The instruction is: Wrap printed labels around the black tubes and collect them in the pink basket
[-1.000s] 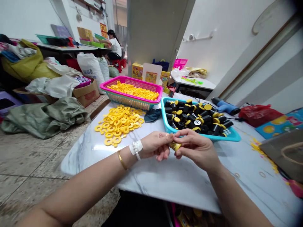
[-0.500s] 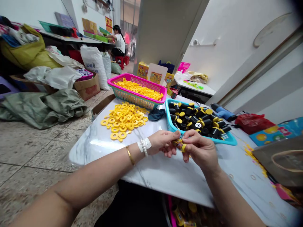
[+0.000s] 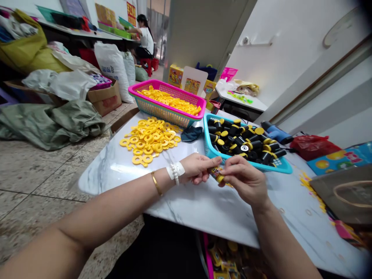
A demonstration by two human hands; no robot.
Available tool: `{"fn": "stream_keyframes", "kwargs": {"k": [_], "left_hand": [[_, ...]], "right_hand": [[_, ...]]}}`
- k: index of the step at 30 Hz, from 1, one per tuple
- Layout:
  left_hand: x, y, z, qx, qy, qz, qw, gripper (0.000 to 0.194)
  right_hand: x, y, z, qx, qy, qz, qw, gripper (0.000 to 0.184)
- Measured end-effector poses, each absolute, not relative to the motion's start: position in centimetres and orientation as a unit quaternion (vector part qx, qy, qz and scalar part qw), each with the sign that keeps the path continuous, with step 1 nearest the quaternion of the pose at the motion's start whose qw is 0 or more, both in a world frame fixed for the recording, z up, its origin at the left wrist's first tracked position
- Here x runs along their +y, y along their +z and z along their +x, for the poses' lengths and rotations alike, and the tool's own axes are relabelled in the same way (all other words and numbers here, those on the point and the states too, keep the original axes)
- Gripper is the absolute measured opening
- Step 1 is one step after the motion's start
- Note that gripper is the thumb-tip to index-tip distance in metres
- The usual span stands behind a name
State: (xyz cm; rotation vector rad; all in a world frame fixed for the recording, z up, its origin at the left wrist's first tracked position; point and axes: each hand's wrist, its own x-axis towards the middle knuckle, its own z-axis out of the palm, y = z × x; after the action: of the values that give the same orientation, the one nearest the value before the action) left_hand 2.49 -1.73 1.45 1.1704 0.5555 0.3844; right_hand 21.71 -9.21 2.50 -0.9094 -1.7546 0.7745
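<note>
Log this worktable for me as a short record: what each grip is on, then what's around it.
Left grip: pinching one end of a small printed yellow cylinder
Right grip: fingers on its other end
Loose pile: yellow ring-shaped pieces on the marble-patterned table
Pink-rimmed basket: more yellow pieces
Turquoise basket: black cylinders with yellow caps
Between baskets: dark cloth
Background: another person, seated
</note>
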Motion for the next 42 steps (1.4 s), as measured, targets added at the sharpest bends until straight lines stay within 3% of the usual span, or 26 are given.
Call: {"fn": "stream_keyframes", "kwargs": {"k": [5,11,15,17,24,31,34,42], "left_hand": [[-1.7,1.2,2.6,0.243,0.138,0.549,0.788,0.066],[-1.2,0.9,2.7,0.295,0.157,0.554,0.763,0.065],[-0.9,0.9,2.8,0.315,0.193,0.499,0.784,0.063],[-0.8,0.9,2.9,0.312,0.202,0.482,0.794,0.062],[-1.4,0.2,3.2,0.250,0.238,0.525,0.778,0.060],[-1.4,0.0,3.2,0.152,0.285,0.663,0.675,0.043],[-1.5,0.0,3.3,0.164,0.281,0.671,0.666,0.044],[-2.3,0.3,3.3,0.316,0.129,0.659,0.670,0.060]], "right_hand": [[-9.2,2.2,22.0,-0.763,0.258,-0.379,0.455,0.026],[-8.8,2.0,21.6,-0.726,0.320,-0.375,0.479,0.007],[-8.5,2.5,21.7,-0.635,0.358,-0.444,0.521,0.040],[-8.9,2.4,21.7,-0.605,0.362,-0.488,0.514,0.047],[-11.8,-0.2,19.8,-0.574,0.230,-0.565,0.546,0.035],[-11.7,-0.1,19.8,-0.475,0.383,-0.548,0.571,0.024],[-11.7,-0.1,19.9,-0.486,0.399,-0.539,0.561,0.021],[-12.3,-1.8,20.1,-0.673,0.078,-0.550,0.489,0.036]]}}
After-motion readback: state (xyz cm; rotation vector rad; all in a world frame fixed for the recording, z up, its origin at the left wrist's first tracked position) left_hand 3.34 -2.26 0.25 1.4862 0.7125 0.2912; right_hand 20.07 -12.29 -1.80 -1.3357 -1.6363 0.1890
